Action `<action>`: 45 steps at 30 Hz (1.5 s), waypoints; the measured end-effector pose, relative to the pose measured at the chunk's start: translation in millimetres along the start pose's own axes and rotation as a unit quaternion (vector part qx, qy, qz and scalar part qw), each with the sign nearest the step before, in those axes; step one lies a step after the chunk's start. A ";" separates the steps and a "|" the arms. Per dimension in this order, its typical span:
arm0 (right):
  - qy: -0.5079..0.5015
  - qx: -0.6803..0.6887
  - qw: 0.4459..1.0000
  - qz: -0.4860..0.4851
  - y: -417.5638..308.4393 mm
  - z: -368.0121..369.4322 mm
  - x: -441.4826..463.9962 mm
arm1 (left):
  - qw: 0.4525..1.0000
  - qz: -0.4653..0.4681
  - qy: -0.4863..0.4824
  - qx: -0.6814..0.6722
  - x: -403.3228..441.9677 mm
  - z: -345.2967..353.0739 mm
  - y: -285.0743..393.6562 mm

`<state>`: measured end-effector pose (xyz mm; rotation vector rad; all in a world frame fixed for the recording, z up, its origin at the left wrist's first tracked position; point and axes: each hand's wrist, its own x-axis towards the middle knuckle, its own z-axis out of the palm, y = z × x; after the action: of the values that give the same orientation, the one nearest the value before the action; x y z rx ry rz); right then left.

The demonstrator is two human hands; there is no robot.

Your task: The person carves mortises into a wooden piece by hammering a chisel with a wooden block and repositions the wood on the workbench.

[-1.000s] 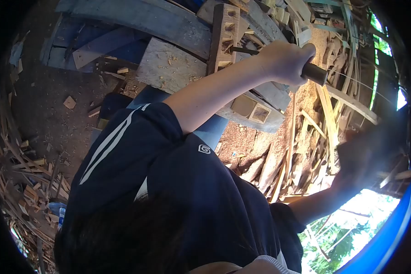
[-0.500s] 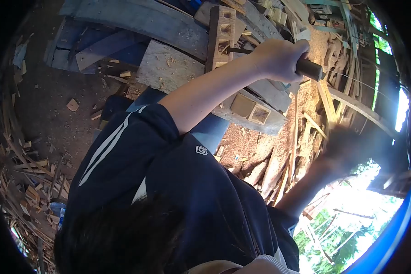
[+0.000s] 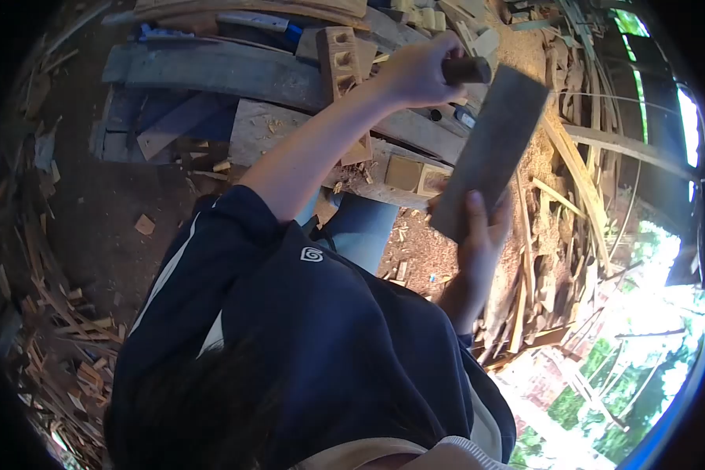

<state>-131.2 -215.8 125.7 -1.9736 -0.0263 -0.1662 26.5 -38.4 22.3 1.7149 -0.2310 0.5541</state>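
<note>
Left hand [image 3: 421,74], at 1 o'clock, is closed round a dark cylindrical tool handle [image 3: 468,70] whose butt sticks out toward 3 o'clock; the tool's far end is hidden by hand and forearm. Right hand [image 3: 482,233], at 3 o'clock, grips the lower end of a flat dark wooden block [image 3: 497,149], thumb on the near face, block tilted up toward 1 o'clock. Change: half a second ago the right hand was a blur out toward 4 o'clock; now it's in near the body and the block's upper end is just beside the handle butt, contact or gap can't be told. Judged from that, the work is at the striking end of a swing. Holed timber [image 3: 334,72] lies at 12 o'clock, row of square holes up, partly under the left forearm. Outward: grey board [image 3: 262,129] at 11, small square block [image 3: 403,172] at 1, long wood strips [image 3: 573,184] at 2 to 3, scrap pile [image 3: 86,372] at 8.
</note>
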 end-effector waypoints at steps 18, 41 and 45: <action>0.050 0.046 0.969 0.239 164.9 5.6 -6.9 | 0.971 -0.012 -0.232 0.051 7.6 -27.1 24.0; 0.078 0.334 0.929 -0.137 11.3 121.5 157.1 | 0.929 0.035 -0.102 0.354 -69.9 -80.1 -113.3; 0.106 0.422 0.895 -0.098 45.5 100.3 181.5 | 0.925 0.013 -0.104 0.365 -70.2 -74.5 -115.7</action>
<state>63.4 -152.8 68.6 -1.0698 -0.1324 -0.4236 -0.2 48.9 -102.2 2.5078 -0.2096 0.5066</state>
